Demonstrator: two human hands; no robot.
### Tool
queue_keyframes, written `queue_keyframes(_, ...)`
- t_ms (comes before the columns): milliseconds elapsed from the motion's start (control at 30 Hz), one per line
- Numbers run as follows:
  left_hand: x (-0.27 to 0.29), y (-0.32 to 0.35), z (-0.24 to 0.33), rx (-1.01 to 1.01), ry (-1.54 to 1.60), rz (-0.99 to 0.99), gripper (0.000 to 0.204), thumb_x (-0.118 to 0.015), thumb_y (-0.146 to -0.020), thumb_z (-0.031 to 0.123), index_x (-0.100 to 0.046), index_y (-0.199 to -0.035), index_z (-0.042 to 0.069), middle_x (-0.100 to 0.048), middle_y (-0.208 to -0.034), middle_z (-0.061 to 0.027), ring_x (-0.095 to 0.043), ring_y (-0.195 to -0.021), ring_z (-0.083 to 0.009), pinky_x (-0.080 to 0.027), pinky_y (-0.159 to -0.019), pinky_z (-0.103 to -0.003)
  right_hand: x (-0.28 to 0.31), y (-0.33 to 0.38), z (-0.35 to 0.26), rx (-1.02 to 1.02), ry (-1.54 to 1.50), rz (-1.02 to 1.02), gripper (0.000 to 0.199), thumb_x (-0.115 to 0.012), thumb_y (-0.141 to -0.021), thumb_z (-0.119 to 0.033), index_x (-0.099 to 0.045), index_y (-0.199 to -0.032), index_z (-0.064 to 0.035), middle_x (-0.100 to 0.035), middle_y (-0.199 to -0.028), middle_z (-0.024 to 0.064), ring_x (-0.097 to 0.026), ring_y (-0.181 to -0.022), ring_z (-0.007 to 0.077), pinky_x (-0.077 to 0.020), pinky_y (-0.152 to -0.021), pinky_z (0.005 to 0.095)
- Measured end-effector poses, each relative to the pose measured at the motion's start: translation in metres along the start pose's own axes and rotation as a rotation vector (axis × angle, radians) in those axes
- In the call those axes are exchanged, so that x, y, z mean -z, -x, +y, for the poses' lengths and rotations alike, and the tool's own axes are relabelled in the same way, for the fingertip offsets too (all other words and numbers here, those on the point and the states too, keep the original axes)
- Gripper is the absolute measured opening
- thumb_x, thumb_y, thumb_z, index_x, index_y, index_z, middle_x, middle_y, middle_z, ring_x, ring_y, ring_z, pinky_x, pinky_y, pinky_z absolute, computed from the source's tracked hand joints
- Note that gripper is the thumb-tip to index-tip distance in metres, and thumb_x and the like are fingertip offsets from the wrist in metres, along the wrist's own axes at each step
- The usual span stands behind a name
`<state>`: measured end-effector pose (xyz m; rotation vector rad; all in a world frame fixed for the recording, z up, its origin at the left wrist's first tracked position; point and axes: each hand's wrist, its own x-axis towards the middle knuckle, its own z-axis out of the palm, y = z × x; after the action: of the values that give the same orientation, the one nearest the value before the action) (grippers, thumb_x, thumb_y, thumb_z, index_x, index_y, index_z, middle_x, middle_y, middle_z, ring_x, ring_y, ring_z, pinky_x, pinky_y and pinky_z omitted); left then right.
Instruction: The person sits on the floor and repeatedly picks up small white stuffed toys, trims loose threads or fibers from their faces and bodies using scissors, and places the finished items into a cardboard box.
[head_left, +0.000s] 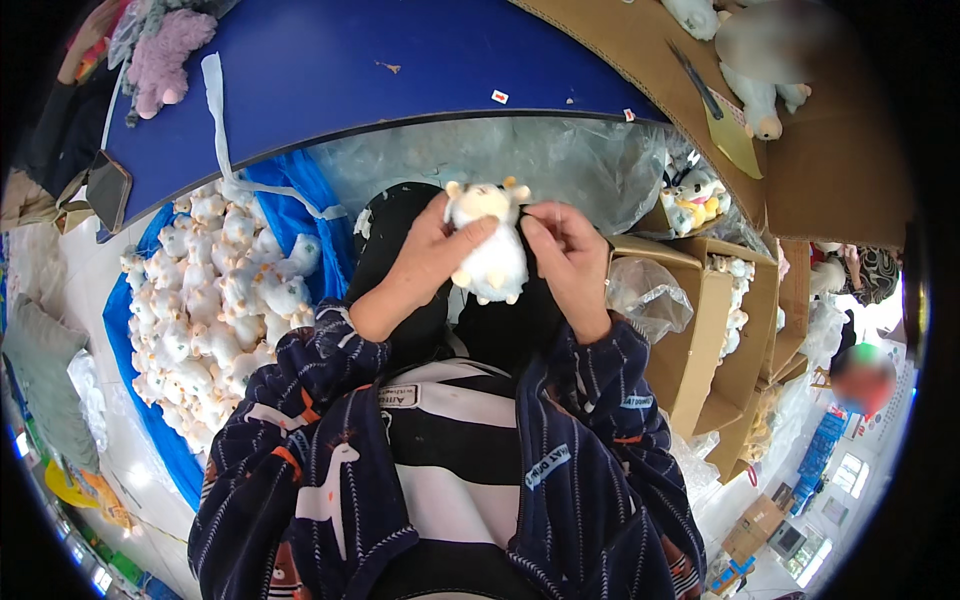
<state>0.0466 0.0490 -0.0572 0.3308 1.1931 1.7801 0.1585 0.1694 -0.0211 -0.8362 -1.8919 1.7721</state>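
Note:
A small white plush animal with a cream face, little ears and stubby feet hangs upright over my lap. My left hand is closed round its left side, with the thumb across its front. Beside the toy's upper right, my right hand is closed in a pinch near its ear. What sits between those fingertips, if anything, is too small to tell. An orange-tan bit shows at the top of the toy, by the right ear.
At left a blue sack holds a heap of similar plush toys. Ahead stands a blue table with a white strap and a pink plush. Scissors lie on cardboard at upper right. Open cartons stand at right.

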Motion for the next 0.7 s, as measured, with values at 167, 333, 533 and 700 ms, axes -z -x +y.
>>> queue_keyframes(167, -0.001, -0.005, 0.008, 0.012, 0.101, 0.031, 0.037, -0.061, -0.085, 0.015, -0.045, -0.116, 0.000, -0.056, -0.103, -0.0075, -0.057, -0.090, -0.0128, -0.048, -0.076, -0.027, 0.007, 0.029, -0.006, 0.412, 0.371, -0.063, 0.027, -0.069, -0.074, -0.004, -0.061, -0.100, -0.0031, -0.056, -0.069, 0.0046, -0.050, -0.055, 0.0086, -0.0402, -0.050, 0.0203)
queue_keyframes(333, -0.002, -0.010, 0.002, 0.057, 0.029, 0.044, 0.042, -0.061, -0.085, 0.023, -0.045, -0.115, -0.002, -0.056, -0.101, -0.0090, -0.057, -0.089, -0.0140, -0.048, -0.074, -0.027, -0.011, 0.025, -0.004, 0.368, 0.402, -0.085, 0.019, -0.067, -0.076, -0.006, -0.058, -0.092, -0.0015, -0.055, -0.068, 0.0040, -0.050, -0.055, 0.0090, -0.0411, -0.051, 0.0209)
queue_keyframes(533, -0.001, -0.011, 0.015, 0.249, 0.079, 0.033, 0.058, -0.063, -0.082, 0.033, -0.039, -0.117, -0.007, -0.056, -0.100, -0.0138, -0.059, -0.091, -0.0193, -0.050, -0.072, -0.031, -0.009, 0.014, -0.006, -0.068, -0.065, -0.124, 0.014, -0.061, -0.085, -0.012, -0.057, -0.090, -0.0001, -0.054, -0.071, -0.0031, -0.047, -0.059, 0.0024, -0.0374, -0.050, 0.0176)
queue_keyframes(700, -0.001, -0.013, 0.015, 0.207, 0.180, 0.111, 0.047, -0.061, -0.083, 0.023, -0.040, -0.116, -0.004, -0.057, -0.102, -0.0133, -0.061, -0.091, -0.0201, -0.052, -0.075, -0.032, 0.000, 0.028, -0.010, -0.027, -0.126, -0.004, 0.013, -0.061, -0.084, -0.008, -0.059, -0.094, -0.0004, -0.056, -0.075, -0.0018, -0.045, -0.058, 0.0014, -0.0340, -0.049, 0.0157)
